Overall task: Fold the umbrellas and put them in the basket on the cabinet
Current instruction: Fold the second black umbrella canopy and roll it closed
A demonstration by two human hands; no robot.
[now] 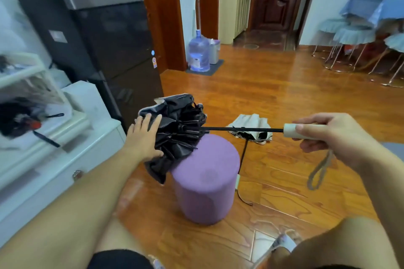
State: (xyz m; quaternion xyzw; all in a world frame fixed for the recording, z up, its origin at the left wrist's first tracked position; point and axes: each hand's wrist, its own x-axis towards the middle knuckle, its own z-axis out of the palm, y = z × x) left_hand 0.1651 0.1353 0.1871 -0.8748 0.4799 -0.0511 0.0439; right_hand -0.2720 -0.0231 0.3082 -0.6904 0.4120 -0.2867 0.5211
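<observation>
Right hand [334, 135] grips umbrella [177, 131] handle; left hand [143, 137] presses canopy, fingers straight.

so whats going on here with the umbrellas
A person is collapsing a black umbrella over a purple stool. The right hand grips its pale handle, while the left hand presses flat against the bunched canopy, the shaft between them not yet pushed in. A second umbrella lies on the wood floor behind the stool, not yet folded away.
</observation>
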